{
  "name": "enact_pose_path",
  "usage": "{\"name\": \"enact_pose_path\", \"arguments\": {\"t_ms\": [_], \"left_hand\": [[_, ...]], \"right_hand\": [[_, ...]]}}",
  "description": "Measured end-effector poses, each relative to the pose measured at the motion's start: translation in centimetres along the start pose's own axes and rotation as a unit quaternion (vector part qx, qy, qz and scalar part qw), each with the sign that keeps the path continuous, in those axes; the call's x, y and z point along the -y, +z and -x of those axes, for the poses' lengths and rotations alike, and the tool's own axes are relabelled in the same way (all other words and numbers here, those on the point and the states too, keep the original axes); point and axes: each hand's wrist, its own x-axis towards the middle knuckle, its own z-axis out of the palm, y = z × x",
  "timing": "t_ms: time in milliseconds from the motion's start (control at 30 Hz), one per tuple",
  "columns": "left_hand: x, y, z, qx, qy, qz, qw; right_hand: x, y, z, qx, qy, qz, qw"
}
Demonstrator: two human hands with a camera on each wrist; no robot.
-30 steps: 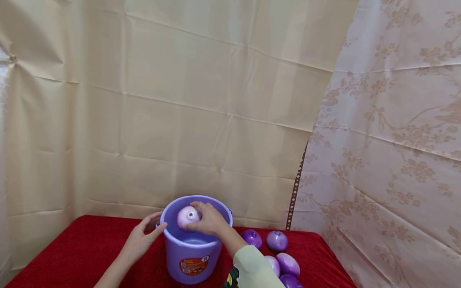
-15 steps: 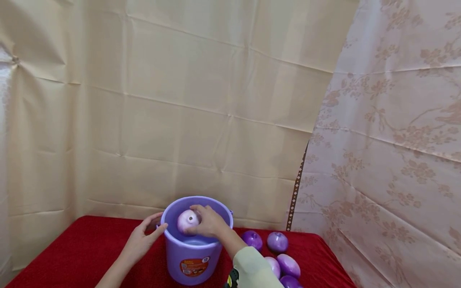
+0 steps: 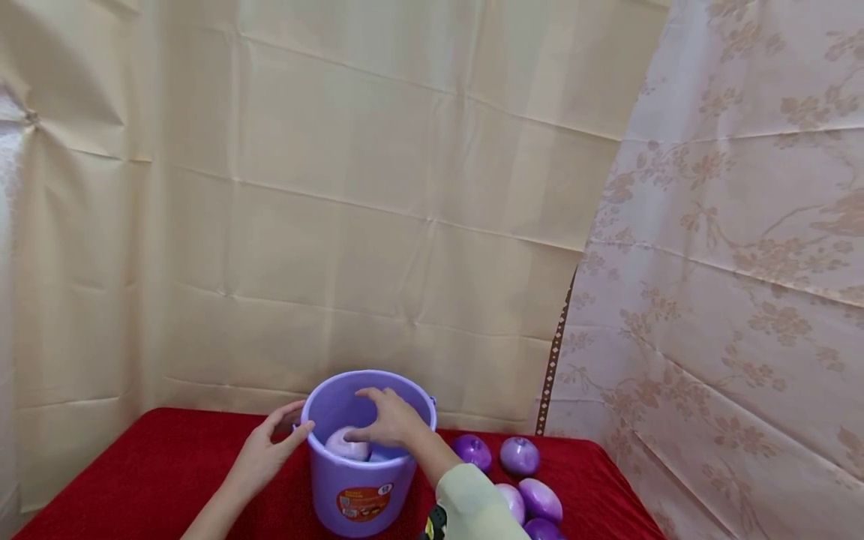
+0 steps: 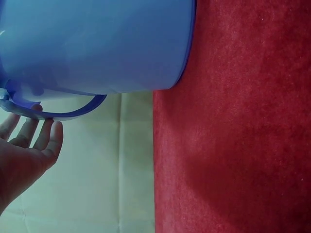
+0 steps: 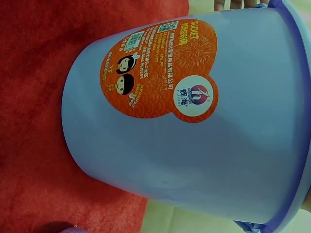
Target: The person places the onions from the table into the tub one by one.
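Observation:
A purple plastic bucket (image 3: 337,487) with an orange label stands on the red cloth. My left hand (image 3: 265,446) holds its left side at the rim, thumb at the front; in the left wrist view the bent fingers touch the bucket's handle (image 4: 73,114). Inside the bucket lies a pale purple, shiny round ball (image 3: 346,448), resembling a small balloon. My right hand (image 3: 391,421) is inside the mouth above it, with fingers and thumb spread apart. The thumb overlaps the ball in the head view. In the right wrist view the bucket wall hides most of this hand.
More glossy purple balls lie on the cloth right of the bucket: a dark one (image 3: 472,451), a greyish one (image 3: 520,456), an oval one (image 3: 541,500) and others partly behind the right sleeve (image 3: 475,499). A cream curtain (image 3: 378,225) hangs behind the table (image 3: 162,457).
The right hand held the ball near the bucket's mouth; it has let go. The ball has dropped lower in the bucket, and the fingers have spread. The left hand stays put.

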Motion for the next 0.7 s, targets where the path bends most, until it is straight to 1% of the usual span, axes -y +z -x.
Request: {"name": "enact_pose_path", "arguments": {"t_ms": [167,333,567,700], "left_hand": [[0.0,0.0,-0.1,0.002,-0.008,-0.002,1.0],[-0.2,0.0,0.0,0.007,-0.01,0.003,0.9999],[-0.3,-0.1,-0.1,0.01,-0.018,0.006,0.9998],[-0.2,-0.2,-0.1,0.01,-0.017,0.003,0.9998]], "right_hand": [[0.0,0.0,0.0,-0.001,0.008,-0.004,1.0],[0.0,-0.3,0.0,-0.015,-0.008,-0.011,0.9998],[-0.1,-1.2,0.1,-0.025,-0.013,-0.028,0.9992],[-0.4,-1.9,0.2,-0.039,-0.009,-0.016,0.9991]]}}
